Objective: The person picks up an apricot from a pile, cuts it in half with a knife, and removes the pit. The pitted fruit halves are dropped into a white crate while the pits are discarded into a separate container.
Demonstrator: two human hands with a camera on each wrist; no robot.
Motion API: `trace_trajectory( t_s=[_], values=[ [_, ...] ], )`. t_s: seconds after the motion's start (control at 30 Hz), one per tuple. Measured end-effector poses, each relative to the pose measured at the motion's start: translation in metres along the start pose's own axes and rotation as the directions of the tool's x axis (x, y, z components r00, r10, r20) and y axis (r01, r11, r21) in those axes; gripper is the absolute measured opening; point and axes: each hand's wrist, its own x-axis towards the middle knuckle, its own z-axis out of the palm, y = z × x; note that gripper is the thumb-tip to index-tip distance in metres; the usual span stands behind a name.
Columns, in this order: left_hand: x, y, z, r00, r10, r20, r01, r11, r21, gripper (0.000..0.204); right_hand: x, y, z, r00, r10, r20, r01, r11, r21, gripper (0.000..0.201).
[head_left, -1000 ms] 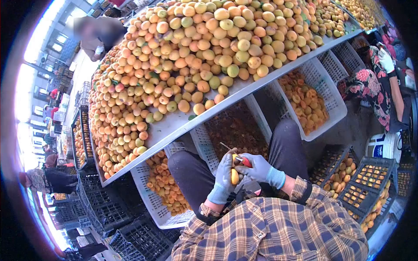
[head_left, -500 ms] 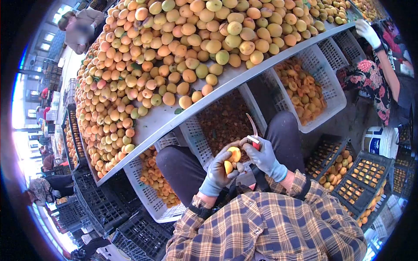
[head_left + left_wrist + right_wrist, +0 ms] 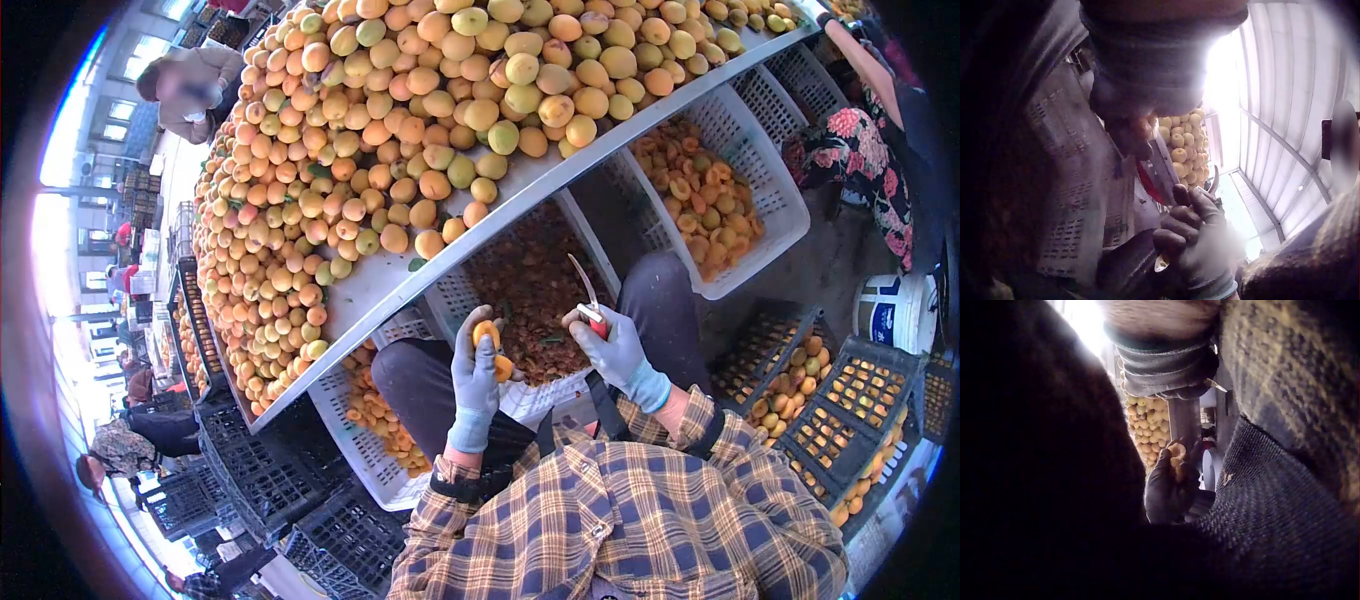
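Note:
My gloved left hand (image 3: 474, 385) holds two orange apricot halves, one apricot half (image 3: 486, 332) at the fingertips and the other half (image 3: 502, 368) lower, beside the palm. My gloved right hand (image 3: 618, 352) grips a knife by its red handle (image 3: 598, 322); the curved blade (image 3: 583, 278) points up and away from me. A gap separates the hands, over a white crate (image 3: 590, 232) of brown pits between my knees. The right wrist view also shows an apricot half (image 3: 1177, 450) in the left hand, and the knife blade (image 3: 1214, 180) appears in the left wrist view.
Whole apricots (image 3: 440, 130) are heaped on a metal-edged table (image 3: 475, 250). White crates with apricot halves (image 3: 715, 215) stand left and right under its edge. Black crates (image 3: 845, 400) flank me. A person in floral clothing (image 3: 860, 170) sits at the right.
A second ago my hands were together, with the knife at the fruit. Its halves then showed apart in my left hand. Now the hands have separated, and the knife blade points upward.

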Motion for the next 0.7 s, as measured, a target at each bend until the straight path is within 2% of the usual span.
trace_trajectory(
  t_s=[0.07,0.1,0.17,0.2,0.23,0.27,0.3,0.33,0.37,0.4,0.43,0.47,0.5,0.53,0.57,0.6,0.63,0.67,0.7],
  values=[
    [-0.005,0.006,-0.008,0.996,-0.057,-0.072,0.040,0.977,-0.210,0.038,0.000,0.000,-0.001,1.000,-0.024,0.020,0.025,0.997,-0.067,0.014],
    [-0.010,0.009,-0.019,0.989,0.000,-0.146,-0.027,0.983,-0.183,0.037,0.001,0.000,-0.001,0.999,-0.040,0.028,0.041,0.997,-0.061,0.014],
    [-0.020,0.024,-0.057,0.934,0.139,-0.328,-0.118,0.989,0.086,0.031,0.002,0.002,-0.002,0.997,-0.073,0.008,0.074,0.991,-0.115,0.012],
    [-0.027,0.040,-0.077,0.893,0.023,-0.449,-0.001,0.999,0.050,0.030,0.002,0.000,-0.004,0.998,0.042,0.035,-0.040,0.997,-0.062,0.015],
    [-0.034,0.040,-0.102,0.857,-0.002,-0.516,0.004,1.000,0.003,0.031,0.004,0.003,-0.006,0.998,0.032,0.050,-0.029,0.998,-0.061,0.015],
    [-0.042,0.017,-0.138,0.824,0.109,-0.556,0.058,0.960,0.274,0.033,0.005,0.008,-0.006,0.998,0.026,0.062,-0.016,0.988,-0.155,0.019],
    [-0.049,0.004,-0.170,0.860,0.237,-0.452,0.133,0.750,0.648,0.036,0.006,0.012,-0.004,0.997,0.021,0.073,-0.003,0.969,-0.248,0.022],
    [-0.054,-0.010,-0.197,0.893,0.276,-0.355,0.224,0.412,0.883,0.036,0.005,0.013,-0.001,0.997,0.011,0.078,0.015,0.946,-0.325,0.033],
    [-0.056,-0.018,-0.212,0.930,0.266,-0.256,0.264,0.004,0.965,0.036,0.004,0.021,-0.001,0.993,0.042,0.108,0.005,0.915,-0.404,0.042],
    [-0.042,-0.008,-0.206,0.925,0.273,-0.263,0.270,0.013,0.963,0.036,0.004,0.021,0.002,0.994,0.016,0.105,0.033,0.892,-0.451,0.044],
    [-0.020,0.000,-0.200,0.913,0.269,-0.306,0.205,0.344,0.916,0.036,0.003,0.021,0.005,0.995,-0.008,0.102,0.058,0.863,-0.501,0.045],
    [0.003,0.014,-0.188,0.903,0.250,-0.349,0.117,0.639,0.760,0.035,0.002,0.023,0.006,0.994,-0.012,0.109,0.067,0.854,-0.516,0.045],
    [0.028,0.028,-0.172,0.923,0.198,-0.331,0.085,0.732,0.675,0.034,0.004,0.026,0.006,0.995,-0.009,0.101,0.061,0.850,-0.524,0.044],
    [0.059,0.013,-0.165,0.943,0.195,-0.271,-0.032,0.860,0.509,0.035,0.007,0.030,0.006,0.996,-0.010,0.093,0.058,0.845,-0.531,0.042],
    [0.085,0.025,-0.145,0.955,0.137,-0.265,0.027,0.845,0.535,0.038,0.009,0.038,0.005,0.995,-0.023,0.098,0.074,0.833,-0.548,0.042],
    [0.112,0.022,-0.133,0.960,0.178,-0.215,0.017,0.732,0.681,0.046,0.012,0.050,0.002,0.997,-0.009,0.072,0.046,0.854,-0.518,0.041],
    [0.135,0.025,-0.119,0.968,0.068,-0.243,0.155,0.601,0.784,0.052,0.016,0.060,-0.001,0.999,0.003,0.046,0.020,0.873,-0.486,0.040],
    [0.157,0.018,-0.112,0.975,-0.077,-0.210,0.217,0.554,0.804,0.055,0.018,0.066,-0.004,0.999,0.009,0.035,0.011,0.851,-0.524,0.040],
    [0.168,0.020,-0.100,0.972,-0.090,-0.215,0.232,0.466,0.854,0.054,0.018,0.070,-0.005,0.999,0.009,0.041,0.013,0.866,-0.500,0.039]
  ],
)
